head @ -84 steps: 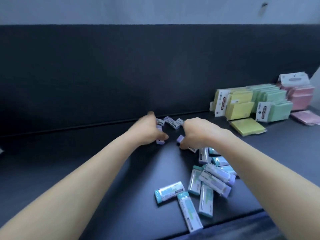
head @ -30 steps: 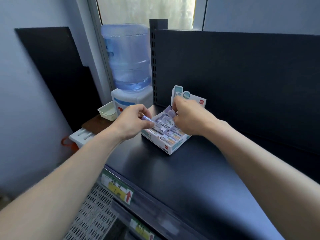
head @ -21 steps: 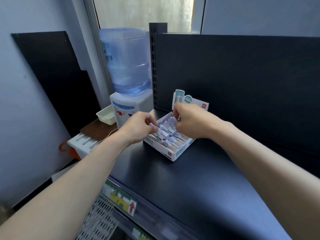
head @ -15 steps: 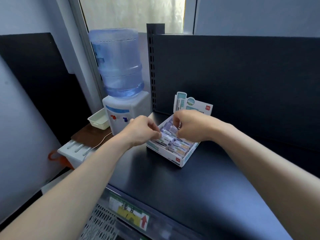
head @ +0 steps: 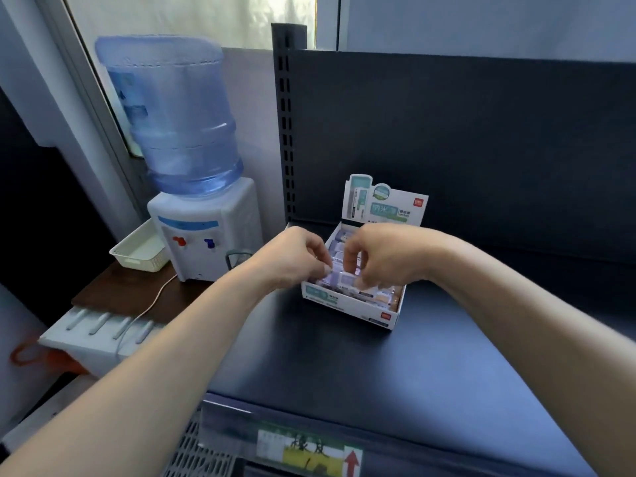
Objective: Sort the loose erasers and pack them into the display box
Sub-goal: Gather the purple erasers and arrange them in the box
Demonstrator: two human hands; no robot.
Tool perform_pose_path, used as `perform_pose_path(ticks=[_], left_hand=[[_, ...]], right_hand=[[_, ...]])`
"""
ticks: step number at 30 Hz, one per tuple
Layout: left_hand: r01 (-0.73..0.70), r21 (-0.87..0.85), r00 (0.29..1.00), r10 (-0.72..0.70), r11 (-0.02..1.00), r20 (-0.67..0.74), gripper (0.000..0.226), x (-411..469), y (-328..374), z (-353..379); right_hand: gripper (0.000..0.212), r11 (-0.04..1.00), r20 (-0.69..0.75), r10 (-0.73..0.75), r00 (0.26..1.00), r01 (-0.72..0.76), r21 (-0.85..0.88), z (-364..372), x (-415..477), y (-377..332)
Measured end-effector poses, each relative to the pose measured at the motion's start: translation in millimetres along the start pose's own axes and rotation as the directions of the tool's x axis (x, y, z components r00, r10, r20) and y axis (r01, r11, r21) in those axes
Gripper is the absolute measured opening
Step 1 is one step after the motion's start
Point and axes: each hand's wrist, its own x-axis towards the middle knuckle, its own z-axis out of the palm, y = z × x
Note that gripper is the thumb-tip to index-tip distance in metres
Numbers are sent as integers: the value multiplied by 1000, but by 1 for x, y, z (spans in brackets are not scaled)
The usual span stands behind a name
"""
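Display box [head: 351, 306] sits on the dark shelf [head: 395, 373], near the back panel [head: 481, 149], lid flap [head: 385, 204] standing upright at the rear. Box is white with teal print and red logo squares on the front wall. Inside, erasers [head: 375, 297] in purple and pale sleeves lie packed in rows; exact count cannot be told, hands cover much of it.

Both hands are over the box's open top. Left hand [head: 292, 259] is curled, fingertips [head: 325, 268] pinched on the left end of 1 purple-white eraser [head: 339, 278] at the box's front-left part. Right hand [head: 385, 259] is also curled, fingers bent down and closed near the same eraser's right end; whether it grips that eraser or another one beneath is not clear, since its fingertips are hidden inside the box. The 2 hands are close together, nearly touching above the eraser.

Left of the shelf, a water dispenser [head: 206, 232] with a blue bottle [head: 175, 115] stands on a brown side desk [head: 127, 294], a cream basket [head: 137, 249] beside it and a white cable [head: 151, 304] trailing forward. A price label strip [head: 309, 449] with a red arrow runs along the shelf's front edge.
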Motion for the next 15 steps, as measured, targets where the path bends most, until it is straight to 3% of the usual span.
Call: perform_pose_path(ticks=[7, 15], left_hand=[[-97, -21, 994, 96, 995, -57, 15, 2, -8, -11], [-148, -49, 987, 144, 988, -72, 11, 5, -7, -17]], right_hand=[[23, 991, -32, 73, 997, -69, 111, 6, 8, -16], [16, 988, -28, 130, 991, -127, 92, 5, 14, -27]])
